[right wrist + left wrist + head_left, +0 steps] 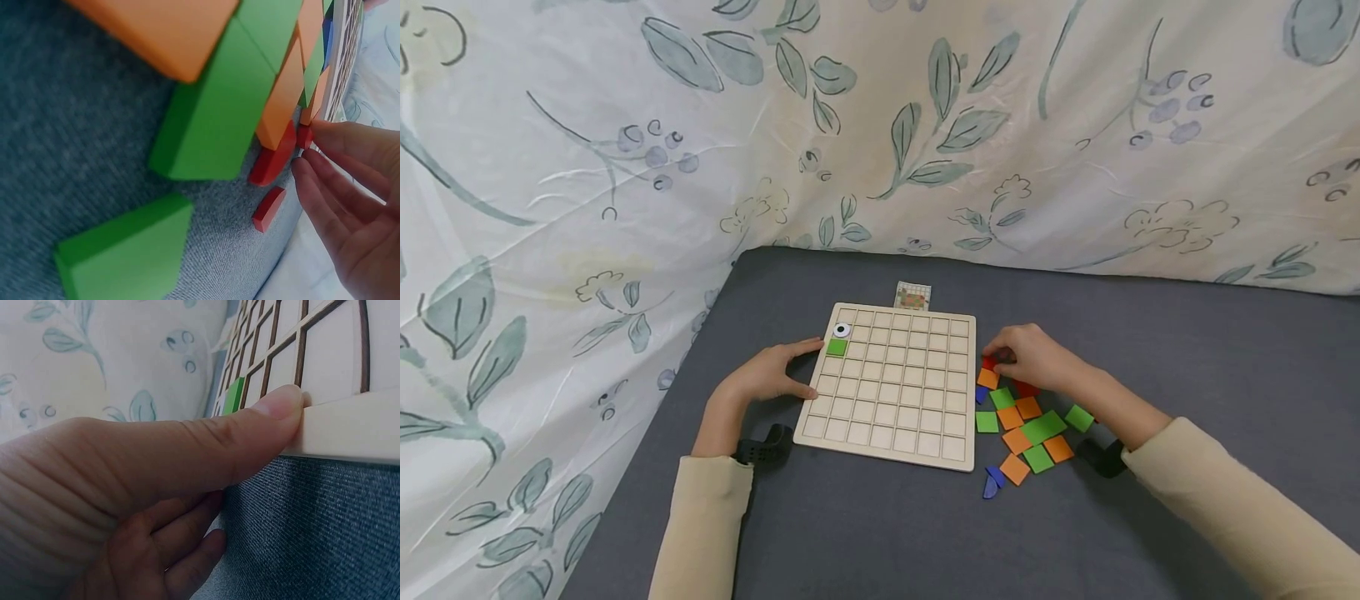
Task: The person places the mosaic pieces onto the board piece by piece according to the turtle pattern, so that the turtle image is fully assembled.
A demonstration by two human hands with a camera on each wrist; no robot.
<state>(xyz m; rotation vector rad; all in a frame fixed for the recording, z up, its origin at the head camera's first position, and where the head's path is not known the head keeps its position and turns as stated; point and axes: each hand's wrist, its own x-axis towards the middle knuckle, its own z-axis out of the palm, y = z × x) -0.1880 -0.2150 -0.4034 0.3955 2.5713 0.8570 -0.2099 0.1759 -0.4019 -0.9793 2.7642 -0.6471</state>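
Note:
A pale wooden grid board point(886, 400) lies flat on the dark cloth. In its left column sit a white round piece with a black dot point(841, 330) and, just below, a green square tile point(837, 347). My left hand point(767, 372) rests at the board's left edge, its thumb point(275, 412) pressing the rim and its fingers extended. Right of the board, my right hand point(1037, 358) pinches a small red piece point(304, 136) between thumb and fingertips, low over the loose tiles. An orange tile point(988, 379) lies right beside those fingertips.
Several loose green, orange, red and blue pieces spread right of the board, including a long green tile point(1043, 427) and blue pieces point(991, 487) at the near end. A small printed card point(913, 295) lies at the board's far edge. Patterned fabric point(925, 125) hangs behind.

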